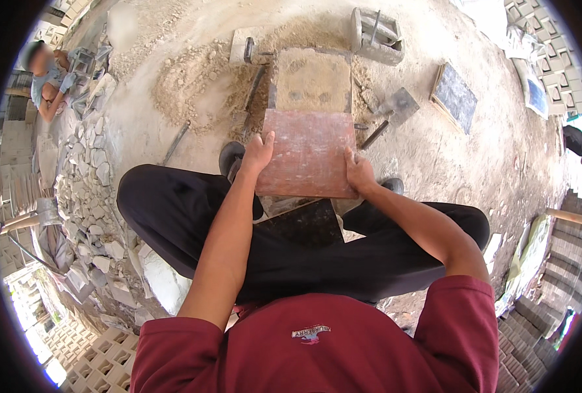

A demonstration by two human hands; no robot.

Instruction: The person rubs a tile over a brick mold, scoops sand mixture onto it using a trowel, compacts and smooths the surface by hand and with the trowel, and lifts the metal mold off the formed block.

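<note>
A maroon cloth shirt [258, 357] fronts the left hand [257, 156] and right hand [360, 172], their grip holding a flat reddish rectangular board [309, 157] just before a tan sandy square [312, 80], seemingly packed, release undone.

Floor [445, 170] lay open between dark panel [456, 97] and right knee [465, 219]; a trowel [402, 106] crowded the red board [307, 154]'s right edge.

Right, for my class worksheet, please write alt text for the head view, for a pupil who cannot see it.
A person's left hand and right hand grip opposite sides of a reddish board, seen from above. Beyond it shows a sandy panel, with a trowel and a dark board to the right on dusty ground; another person is at the upper left.
</note>
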